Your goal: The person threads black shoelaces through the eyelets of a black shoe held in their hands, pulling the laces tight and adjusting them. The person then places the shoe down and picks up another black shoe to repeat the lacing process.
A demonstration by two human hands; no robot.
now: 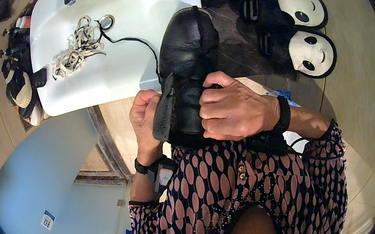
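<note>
A black leather boot point(181, 43) is between my hands, its toe pointing away over the sink's edge. My left hand point(144, 115) is closed in a pinch at the outer edge of the boot's left eyelet flap point(165, 117). The boot's right side is gripped by my right hand point(237, 106), with curled fingers lying across its opening. From the boot's left side a black shoelace point(134, 39) runs into the sink. It leads to a tangled heap of white shoelaces point(74, 53). My left fingertips are partly hidden behind the flap.
The white sink point(123, 80) has a round drain point(106, 22) beside the laces. Dark slippers point(302, 9) with white cartoon faces lie at the right on a dark marble surface point(239, 41). Several shoes point(23, 92) stand at the far left, above a pale blue panel point(45, 170).
</note>
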